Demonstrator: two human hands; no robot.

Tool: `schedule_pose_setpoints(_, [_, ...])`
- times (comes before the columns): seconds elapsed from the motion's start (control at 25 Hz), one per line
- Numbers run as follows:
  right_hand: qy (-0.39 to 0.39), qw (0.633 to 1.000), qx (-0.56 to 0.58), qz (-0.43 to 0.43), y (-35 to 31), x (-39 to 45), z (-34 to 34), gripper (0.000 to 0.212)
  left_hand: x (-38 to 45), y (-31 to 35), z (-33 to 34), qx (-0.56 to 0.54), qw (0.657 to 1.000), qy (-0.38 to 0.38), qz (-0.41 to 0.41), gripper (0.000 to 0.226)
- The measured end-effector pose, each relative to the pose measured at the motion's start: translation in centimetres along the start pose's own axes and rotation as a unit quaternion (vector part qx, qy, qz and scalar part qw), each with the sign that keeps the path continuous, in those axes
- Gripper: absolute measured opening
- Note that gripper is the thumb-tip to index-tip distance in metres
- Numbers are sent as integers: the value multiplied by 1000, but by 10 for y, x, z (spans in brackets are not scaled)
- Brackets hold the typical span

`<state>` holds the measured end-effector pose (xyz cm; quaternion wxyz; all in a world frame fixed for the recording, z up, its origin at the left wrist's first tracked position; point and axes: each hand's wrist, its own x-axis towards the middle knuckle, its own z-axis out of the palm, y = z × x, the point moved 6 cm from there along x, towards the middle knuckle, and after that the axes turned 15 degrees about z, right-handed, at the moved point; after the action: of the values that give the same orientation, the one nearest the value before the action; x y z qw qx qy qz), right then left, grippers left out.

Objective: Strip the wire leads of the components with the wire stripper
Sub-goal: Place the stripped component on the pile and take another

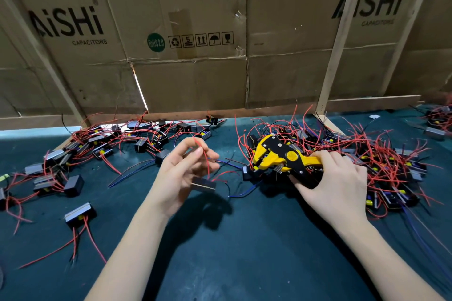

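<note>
From the head view, the left hand (182, 173) pinches a red lead (205, 156) between thumb and fingertips, its component (203, 184) dangling below, likely to present the wire end. The right hand (335, 183) has its grip wrapped round the handles of the wire stripper (281, 156), head aimed left. Piles of components (381, 166) crowd the dark tabletop (244, 252); cardboard panels (190, 32) wall it off.

Left hand (182, 171) and right hand (335, 186): both bare, ungloved. Forearms bare to the lower frame edge, no sleeve visible. Fingernails short, unpainted.
</note>
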<state>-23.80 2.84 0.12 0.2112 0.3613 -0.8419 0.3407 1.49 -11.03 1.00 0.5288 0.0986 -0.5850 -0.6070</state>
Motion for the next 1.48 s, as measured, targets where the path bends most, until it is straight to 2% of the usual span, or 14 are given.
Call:
schedule_pose_setpoints(0.24, [-3,1000,-1,1,3,0,2,57,0,-5,5,-106,994,5,-7,17])
schedule_pose_setpoints(0.52, [-13,1000,-4,3,3,0,3,55,-4,-11,14,-108,993,-29,-23,28])
schedule_pose_setpoints(0.64, [-19,1000,-8,2,2,0,4,54,-4,-17,9,-46,998,-4,-44,31])
schedule_pose_setpoints(0.8, [-17,1000,-12,2,3,-1,3,54,-1,-29,6,104,993,23,-47,40])
schedule_pose_setpoints(0.92, [-7,1000,-11,2,3,-1,2,54,-6,-33,12,250,968,-11,-11,36])
schedule_pose_setpoints(1.04, [10,1000,-12,-1,0,-1,3,55,-14,-37,25,325,943,-64,4,29])
schedule_pose_setpoints(1.16, [21,999,-23,-9,-5,-2,5,57,-18,-34,43,412,902,-120,48,26])
schedule_pose_setpoints(1.28, [40,998,-36,-29,-10,-4,5,56,-20,-30,51,439,886,-134,68,28])
schedule_pose_setpoints(1.48, [54,997,-29,-54,-15,-8,4,55,-22,-30,49,430,896,-105,29,32])
